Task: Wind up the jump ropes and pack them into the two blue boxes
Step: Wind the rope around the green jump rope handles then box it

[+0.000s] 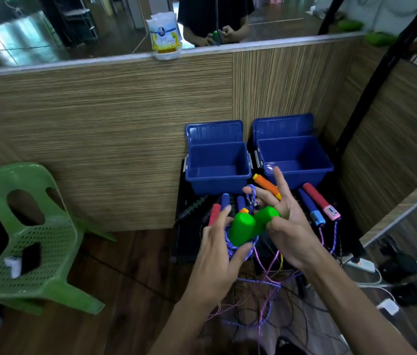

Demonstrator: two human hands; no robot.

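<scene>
Handles, two of them and both green, sit side by side between the hands above the front of a dark stand [189,242]: the left green handle [240,230] is gripped by the left hand [217,254], thumb curled under it and fingers over its far side, with loops of purple-blue rope [230,245] bunched beneath. The right green handle [266,216] is pinched by the right hand [289,226] with thumb and lower fingers, while its index and middle fingers stick out straight; a short loop of the same rope hangs over a fingertip. More cord trails down off the stand's front edge in a tangle.

Behind the hands lie other handles: one orange [266,185], two dark blue [225,201], one red [214,213] at left, one blue [311,207] and one red-and-pink [321,201] at right, one black-green [193,207].

Two blue boxes stand at the stand's back edge, lids up: left box [217,172] and right box [297,162], both holding nothing.

One green plastic chair [36,239] stands at far left.
</scene>
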